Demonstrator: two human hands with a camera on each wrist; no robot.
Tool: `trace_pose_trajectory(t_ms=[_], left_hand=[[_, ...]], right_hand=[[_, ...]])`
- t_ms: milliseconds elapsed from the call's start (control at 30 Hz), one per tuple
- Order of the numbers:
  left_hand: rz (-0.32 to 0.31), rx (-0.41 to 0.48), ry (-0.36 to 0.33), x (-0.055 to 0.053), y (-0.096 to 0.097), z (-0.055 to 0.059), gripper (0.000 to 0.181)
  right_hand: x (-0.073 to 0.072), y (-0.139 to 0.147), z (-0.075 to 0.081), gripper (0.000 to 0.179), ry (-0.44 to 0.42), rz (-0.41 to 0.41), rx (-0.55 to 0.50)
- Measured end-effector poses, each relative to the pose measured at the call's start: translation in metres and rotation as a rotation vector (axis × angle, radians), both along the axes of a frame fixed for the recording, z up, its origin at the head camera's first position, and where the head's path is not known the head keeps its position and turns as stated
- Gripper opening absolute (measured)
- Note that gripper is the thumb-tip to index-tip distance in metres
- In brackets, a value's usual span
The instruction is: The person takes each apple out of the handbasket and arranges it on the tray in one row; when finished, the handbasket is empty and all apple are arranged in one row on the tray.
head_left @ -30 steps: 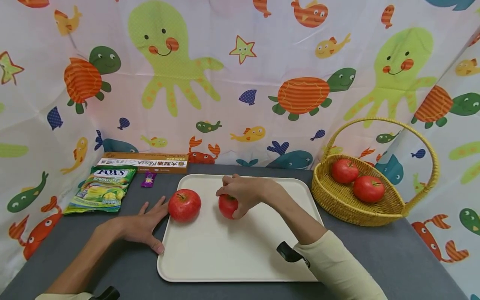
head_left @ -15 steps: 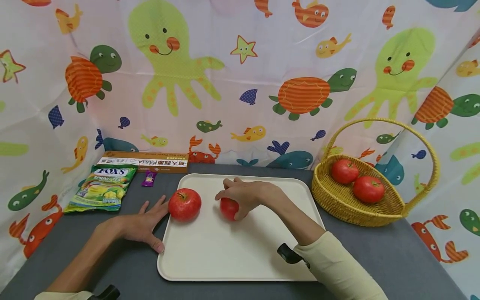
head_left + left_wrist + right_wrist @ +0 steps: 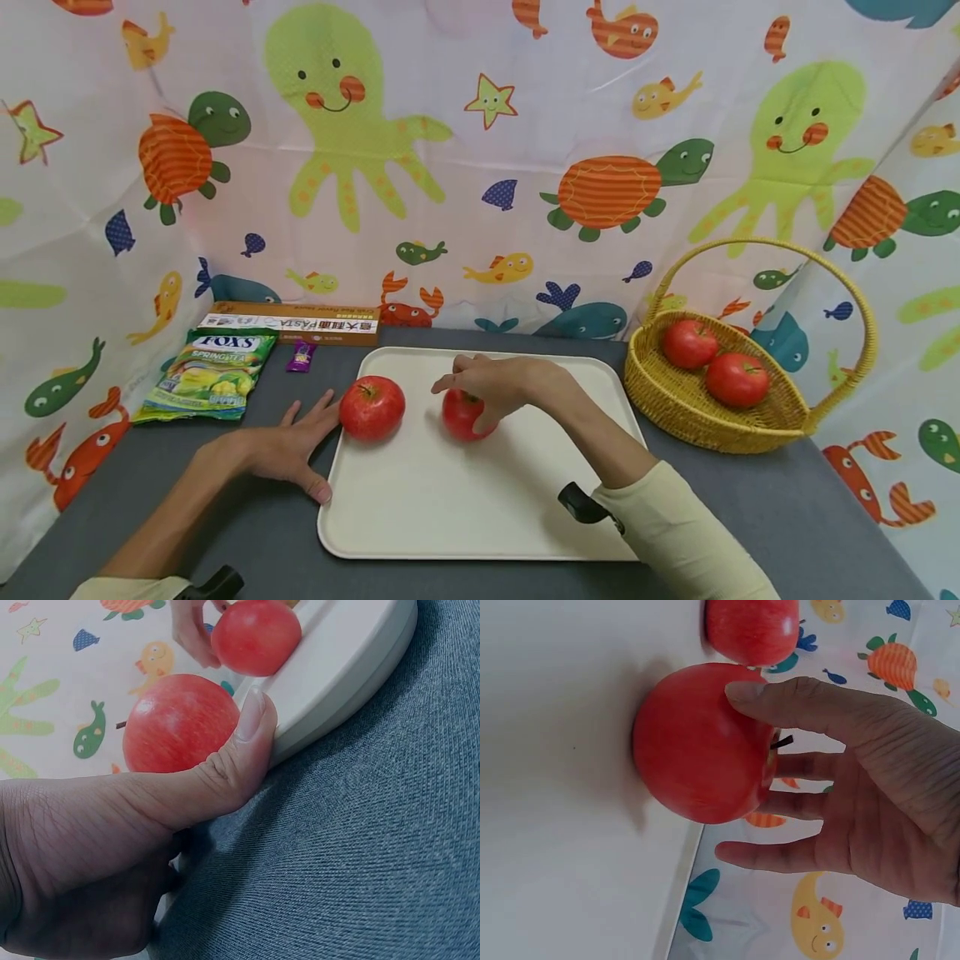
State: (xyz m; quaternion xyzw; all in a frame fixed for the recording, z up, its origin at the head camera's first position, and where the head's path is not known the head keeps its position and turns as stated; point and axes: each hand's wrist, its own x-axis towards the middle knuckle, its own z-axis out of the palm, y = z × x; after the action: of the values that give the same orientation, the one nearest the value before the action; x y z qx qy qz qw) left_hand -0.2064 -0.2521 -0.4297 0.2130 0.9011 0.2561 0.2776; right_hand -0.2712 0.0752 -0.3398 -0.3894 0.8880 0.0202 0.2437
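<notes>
My right hand (image 3: 493,385) reaches over the middle of a cream tray (image 3: 450,508) and holds a red apple (image 3: 459,415). In the right wrist view the thumb lies on the apple's near side, two fingers pass behind it, and another finger stands free. A second red apple (image 3: 372,408) sits near the tray's left edge. Beside it, my left hand (image 3: 288,454) is spread with fingers extended, its thumb at the tray's rim. The left wrist view shows that thumb (image 3: 232,757) in front of the nearer apple.
At the right stands a yellow wicker basket (image 3: 675,417) with two red apples (image 3: 737,379) inside and a tall handle. Back left are a green Fox's candy bag (image 3: 206,375), a purple wrapped candy (image 3: 301,357) and a pasta box (image 3: 330,325). A printed curtain (image 3: 450,167) closes off the back.
The right hand's fingers have lifted and straightened a little over the apple, which has shifted slightly to the right. The left hand stays in place by the tray; the view has shifted slightly.
</notes>
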Motion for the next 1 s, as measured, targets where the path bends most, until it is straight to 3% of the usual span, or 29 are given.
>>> trace_pose_trajectory(t_ms=[400,733,1000], left_hand=[[0.010,-0.009,-0.017,0.001,-0.002,0.000,0.140],[-0.004,-0.009,-0.009,-0.002,0.000,-0.001,0.140],[-0.009,0.020,0.004,-0.003,0.000,-0.004,0.139]], right_hand=[[0.011,0.015,0.022,0.072,0.004,-0.019,-0.093],[0.015,0.080,0.046,0.067,0.092,-0.078,-0.146],[0.007,0.142,0.062,0.063,0.081,-0.186,-0.198]])
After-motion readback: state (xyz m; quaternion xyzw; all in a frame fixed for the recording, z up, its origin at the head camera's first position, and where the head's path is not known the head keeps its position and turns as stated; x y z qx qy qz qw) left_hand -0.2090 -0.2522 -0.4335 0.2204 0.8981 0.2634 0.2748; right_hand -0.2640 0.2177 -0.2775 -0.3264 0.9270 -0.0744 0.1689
